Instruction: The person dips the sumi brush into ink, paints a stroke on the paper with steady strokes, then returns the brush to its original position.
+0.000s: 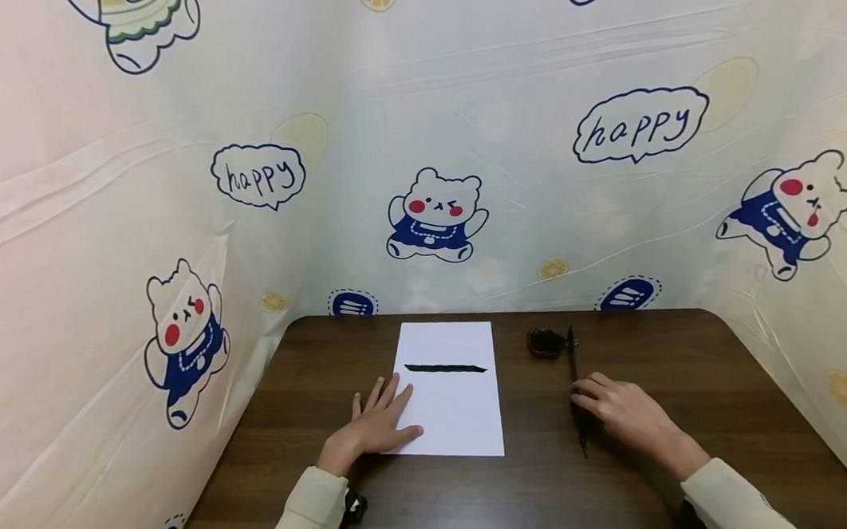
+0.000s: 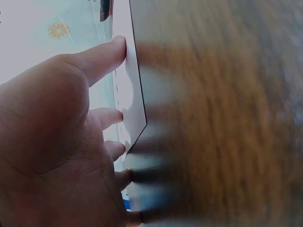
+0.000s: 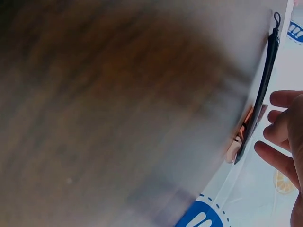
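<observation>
A white sheet of paper (image 1: 451, 418) lies on the table, with a thick black horizontal stroke (image 1: 445, 369) across its upper half. My left hand (image 1: 378, 423) rests at the sheet's left edge, fingers spread; in the left wrist view the thumb and some fingertips touch the paper (image 2: 135, 99). A dark writing brush (image 1: 572, 364) with a hanging loop lies to the right of the sheet, its far end beside a small dark ink dish (image 1: 545, 343). Over the brush hovers my right hand (image 1: 624, 411). In the right wrist view its loosely bent fingers (image 3: 279, 158) appear apart from the brush (image 3: 266, 78).
The brown wooden table (image 1: 440, 505) has rounded far corners. Pale curtains (image 1: 512, 221) printed with bears, orange slices and "happy" bubbles hang behind it and at both sides. A dark wrist device (image 1: 356, 507) shows by the left sleeve.
</observation>
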### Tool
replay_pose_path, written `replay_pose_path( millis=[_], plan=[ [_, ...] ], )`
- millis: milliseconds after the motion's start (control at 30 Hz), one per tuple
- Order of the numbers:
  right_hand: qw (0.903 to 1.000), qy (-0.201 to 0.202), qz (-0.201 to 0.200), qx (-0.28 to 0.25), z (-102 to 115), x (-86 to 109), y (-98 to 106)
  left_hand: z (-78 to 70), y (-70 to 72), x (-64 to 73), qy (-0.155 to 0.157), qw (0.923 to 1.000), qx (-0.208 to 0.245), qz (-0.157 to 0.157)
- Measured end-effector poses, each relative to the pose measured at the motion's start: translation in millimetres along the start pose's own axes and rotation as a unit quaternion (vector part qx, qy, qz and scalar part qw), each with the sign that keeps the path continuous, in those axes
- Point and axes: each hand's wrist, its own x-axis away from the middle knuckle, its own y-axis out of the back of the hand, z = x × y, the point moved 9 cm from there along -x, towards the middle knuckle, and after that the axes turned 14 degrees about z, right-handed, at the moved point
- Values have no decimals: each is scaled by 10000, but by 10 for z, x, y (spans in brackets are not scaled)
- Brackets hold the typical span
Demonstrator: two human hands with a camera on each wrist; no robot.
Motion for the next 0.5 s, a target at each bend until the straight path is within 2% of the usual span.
replay_pose_path(
  millis=[367, 500],
  plan=[
    [9990, -421, -123, -99, -161, 43, 98, -11, 28, 0, -53, 10000, 80, 19],
    [9969, -631, -410, -223, -305, 99, 188, 50, 50, -49, -81, 9998, 184, -24]
  ],
)
